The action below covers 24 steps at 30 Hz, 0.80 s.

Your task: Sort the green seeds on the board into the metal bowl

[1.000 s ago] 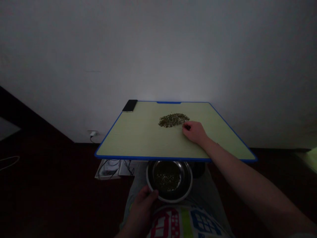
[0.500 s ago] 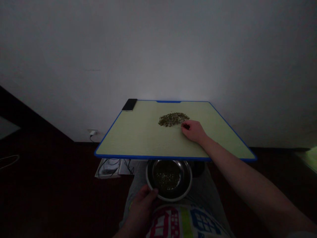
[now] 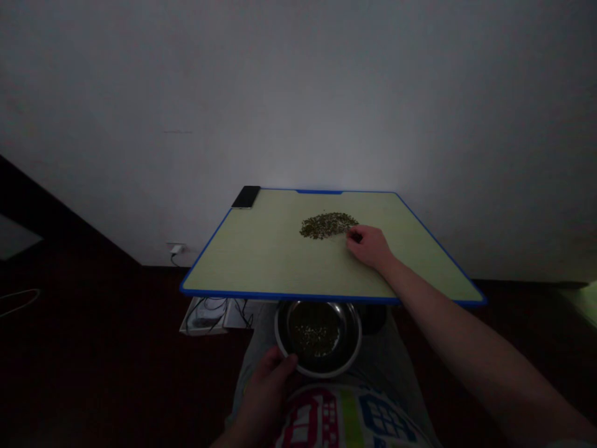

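The table (image 3: 280,267) before me has a pale yellow-green top and a blue edge, and behind its far side rises a plain grey wall (image 3: 298,93). The room is quite dark. On the far left corner of the table lies a black phone (image 3: 246,197). To the left of the table, low on the wall, there is a white plug (image 3: 176,249) with a cable. Under the table's near edge, on the left, I see a pale box (image 3: 203,317) with dark cables. The floor (image 3: 93,354) around the table is dark red-brown.

The small dark grains (image 3: 324,226) lie in a flat, loose heap on the table, a little beyond its middle. My right forearm (image 3: 443,317) comes in over the table's near edge, from the right, and my right hand (image 3: 370,246) rests low at the heap's right end. Its fingers are curled toward the thumb; whether they pinch a grain, I cannot tell. Below the table's near edge, my left hand (image 3: 265,389) grips the metal bowl (image 3: 321,375) by its rim, thumb on top. More small bits (image 3: 312,336) lie in its bottom.
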{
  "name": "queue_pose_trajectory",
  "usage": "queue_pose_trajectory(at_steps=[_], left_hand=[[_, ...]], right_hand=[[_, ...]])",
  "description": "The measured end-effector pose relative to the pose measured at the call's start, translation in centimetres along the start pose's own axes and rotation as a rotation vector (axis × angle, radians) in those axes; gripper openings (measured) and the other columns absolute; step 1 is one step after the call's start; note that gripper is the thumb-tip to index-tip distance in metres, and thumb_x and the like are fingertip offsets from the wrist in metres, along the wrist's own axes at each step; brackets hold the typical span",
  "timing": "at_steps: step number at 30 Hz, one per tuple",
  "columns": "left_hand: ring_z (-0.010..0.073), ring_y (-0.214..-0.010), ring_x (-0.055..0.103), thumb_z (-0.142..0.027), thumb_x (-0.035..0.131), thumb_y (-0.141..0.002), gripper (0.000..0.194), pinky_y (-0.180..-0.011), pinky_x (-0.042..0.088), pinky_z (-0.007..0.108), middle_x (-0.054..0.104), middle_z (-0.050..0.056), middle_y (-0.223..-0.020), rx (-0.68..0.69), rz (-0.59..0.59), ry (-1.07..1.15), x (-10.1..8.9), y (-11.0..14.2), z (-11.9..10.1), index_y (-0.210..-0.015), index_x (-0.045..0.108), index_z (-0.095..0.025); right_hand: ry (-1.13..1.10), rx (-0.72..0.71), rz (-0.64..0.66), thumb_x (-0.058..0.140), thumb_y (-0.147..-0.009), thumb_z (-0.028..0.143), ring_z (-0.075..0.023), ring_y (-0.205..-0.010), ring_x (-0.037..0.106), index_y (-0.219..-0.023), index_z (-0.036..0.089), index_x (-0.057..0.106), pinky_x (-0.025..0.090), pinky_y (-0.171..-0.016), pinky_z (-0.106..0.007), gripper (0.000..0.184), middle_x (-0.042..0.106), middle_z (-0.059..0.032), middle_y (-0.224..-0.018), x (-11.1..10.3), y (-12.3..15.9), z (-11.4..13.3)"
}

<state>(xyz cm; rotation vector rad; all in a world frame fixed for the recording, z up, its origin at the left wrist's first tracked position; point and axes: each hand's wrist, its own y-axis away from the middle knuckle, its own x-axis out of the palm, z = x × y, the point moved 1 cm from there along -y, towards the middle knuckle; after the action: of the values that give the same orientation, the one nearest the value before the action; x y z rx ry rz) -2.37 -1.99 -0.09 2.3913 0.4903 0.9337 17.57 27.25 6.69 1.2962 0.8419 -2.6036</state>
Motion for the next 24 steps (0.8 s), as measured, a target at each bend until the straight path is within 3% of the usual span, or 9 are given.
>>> queue_pose_trajectory(at_steps=[10, 14, 19, 24], left_hand=[[0.0252, -0.072, 0.084, -0.038, 0.108, -0.047, 0.043, -0.066, 0.066, 0.028, 0.088, 0.006, -0.074, -0.012, -0.012, -0.026, 0.1, 0.2, -0.3, -0.077, 0.084, -0.019], [0.0264, -0.079, 0.085, -0.036, 0.106, -0.057, 0.039, -0.074, 0.068, 0.031, 0.089, 0.007, -0.081, 0.001, 0.032, -0.019, -0.5, -0.3, 0.0, -0.083, 0.085, -0.018], [0.0279, -0.08, 0.085, -0.034, 0.105, -0.057, 0.037, -0.079, 0.068, 0.035, 0.089, 0.008, -0.081, 0.01, 0.049, -0.018, -0.6, -0.3, 0.0, -0.084, 0.085, -0.018], [0.0221, -0.071, 0.082, -0.035, 0.105, -0.059, 0.034, -0.066, 0.064, 0.027, 0.088, 0.007, -0.078, -0.017, 0.054, -0.026, -0.9, -0.4, 0.1, -0.08, 0.085, -0.019]], right_hand=[[0.026, 0.034, 0.041, 0.062, -0.078, 0.022, -0.0214, -0.07, 0.065, -0.076, 0.02, 0.074, 0.048, -0.073, -0.033, 0.013, 0.074, -0.0049, -0.073, 0.1, -0.1, 0.1], [0.032, 0.038, 0.057, 0.061, -0.079, 0.021, -0.0222, -0.072, 0.066, -0.077, 0.019, 0.074, 0.048, -0.074, -0.034, 0.014, 0.075, -0.006, -0.075, 0.1, -0.2, 0.2], [0.027, 0.037, 0.077, 0.062, -0.08, 0.021, -0.022, -0.072, 0.066, -0.078, 0.02, 0.074, 0.048, -0.074, -0.033, 0.013, 0.075, -0.0059, -0.076, 0.1, -0.2, 0.2], [0.023, 0.032, 0.085, 0.061, -0.082, 0.021, -0.0225, -0.074, 0.068, -0.081, 0.019, 0.075, 0.049, -0.074, -0.033, 0.014, 0.076, -0.0066, -0.078, 0.1, -0.2, 0.2]])
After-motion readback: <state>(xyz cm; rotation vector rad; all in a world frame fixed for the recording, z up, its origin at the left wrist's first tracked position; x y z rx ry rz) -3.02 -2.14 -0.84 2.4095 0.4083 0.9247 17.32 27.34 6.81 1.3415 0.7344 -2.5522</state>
